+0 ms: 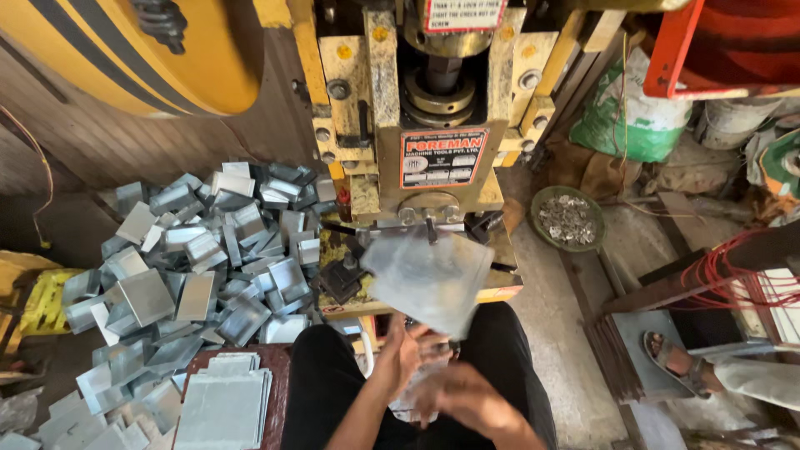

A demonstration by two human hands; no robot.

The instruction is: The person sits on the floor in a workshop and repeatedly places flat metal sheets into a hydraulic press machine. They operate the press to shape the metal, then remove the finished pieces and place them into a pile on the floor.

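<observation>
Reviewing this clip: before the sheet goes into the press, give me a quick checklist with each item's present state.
1. Sheet held: ok, left hand grips its near edge.
2. Right hand free: cannot tell, blurred.
3. Hands away from the press ram: ok, both near the lap.
4. Die area under the sheet bare: cannot tell, the sheet hides it.
5. Blank stack within reach: ok, beside the left knee.
6. Bent parts pile off the press bed: ok, it lies to the left.

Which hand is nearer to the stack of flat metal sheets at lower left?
Left. The left hand is closer to the stack of flat sheets, at the near edge of the blurred metal sheet. The right hand lies farther right, over the lap.
</observation>
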